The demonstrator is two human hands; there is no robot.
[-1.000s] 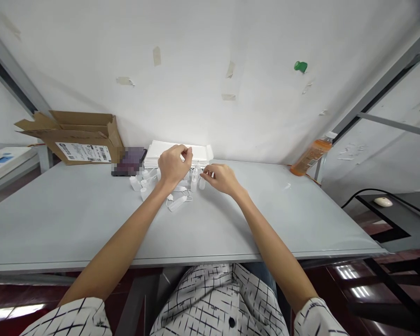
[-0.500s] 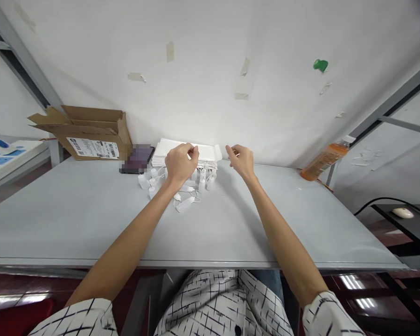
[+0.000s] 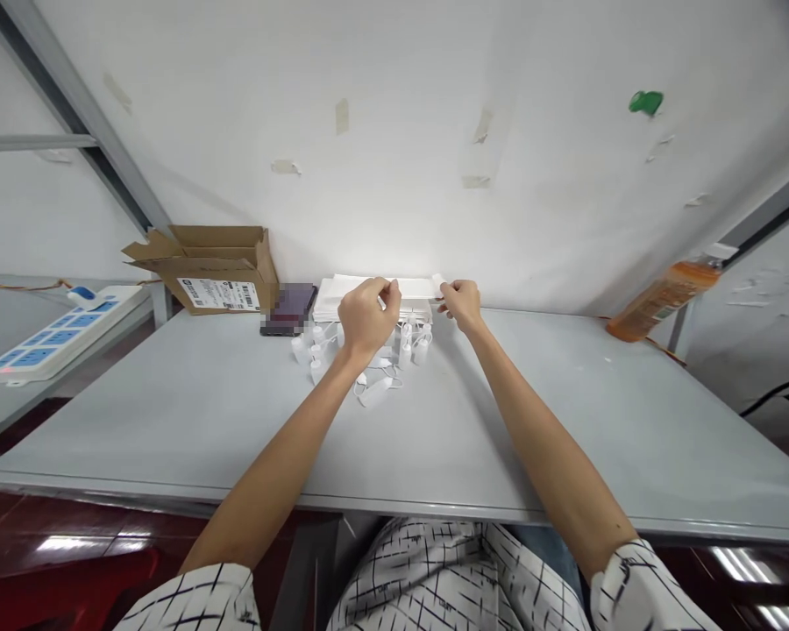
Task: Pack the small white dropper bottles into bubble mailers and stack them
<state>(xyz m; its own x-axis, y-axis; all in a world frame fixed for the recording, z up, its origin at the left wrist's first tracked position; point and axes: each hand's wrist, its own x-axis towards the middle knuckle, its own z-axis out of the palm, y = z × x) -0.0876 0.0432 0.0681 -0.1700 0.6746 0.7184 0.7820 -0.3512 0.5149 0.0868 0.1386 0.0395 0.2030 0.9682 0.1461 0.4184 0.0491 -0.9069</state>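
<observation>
Right hand (image 3: 461, 302): fingertips grasping the right end of a white strip (image 3: 417, 287). Left hand (image 3: 370, 317): fingers curled, thumb against fingertips, above the white stack (image 3: 327, 302); whether it grips anything cannot be told. The strip lies over the stack, at the table's far edge, its long axis running left to right along the wall (image 3: 394, 79), one end towards the right hand. Surface: smooth grey table (image 3: 434, 456); the pale wall bears tape scraps. Counted: one open cardboard box (image 3: 216, 263), one dark flat item (image 3: 290, 307), one tilted orange bottle (image 3: 664, 300), one power strip (image 3: 59, 337). Small white bottles (image 3: 374, 391): several, overlapping, exact number unclear. Floor: dark red, glossy.
</observation>
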